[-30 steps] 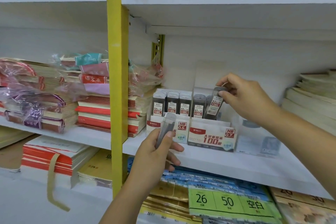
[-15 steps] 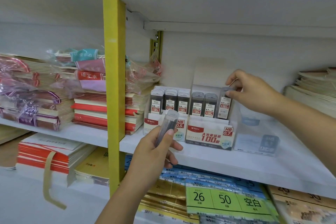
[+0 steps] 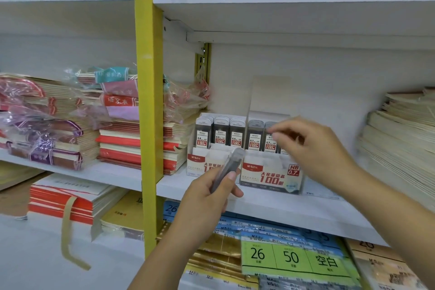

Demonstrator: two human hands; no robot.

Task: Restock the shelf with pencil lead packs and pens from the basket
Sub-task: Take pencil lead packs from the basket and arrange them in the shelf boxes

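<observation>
1. head view, low centre: the left hand [image 3: 207, 198] grips one lead pack [image 3: 227, 166] by its lower end, thumb laid across its face; the pack's long axis tilts up and to the right, and its top end sits in front of the seam between the 0.5 box [image 3: 200, 165] and the 0.7 box [image 3: 270, 175]
2. head view, right of centre: the right hand [image 3: 313, 148] hangs over the right end of the 0.7 box, fingers reaching left toward the standing packs [image 3: 254, 135]; motion blur hides whether the fingertips pinch anything, so its grasp cannot be told
3. head view, the relation that counts: the held pack lies below and to the left of the right hand, near but apart from it; the right hand is the nearer of the two to the 0.7 row, while the left hand sits in front of the 0.5 box at the shelf [image 3: 282, 206] edge
4. head view, judgement: the pack's printed size is unreadable, so its box is unclear; either way it likely needs turning upright before it drops in, and the basket is out of frame
</observation>
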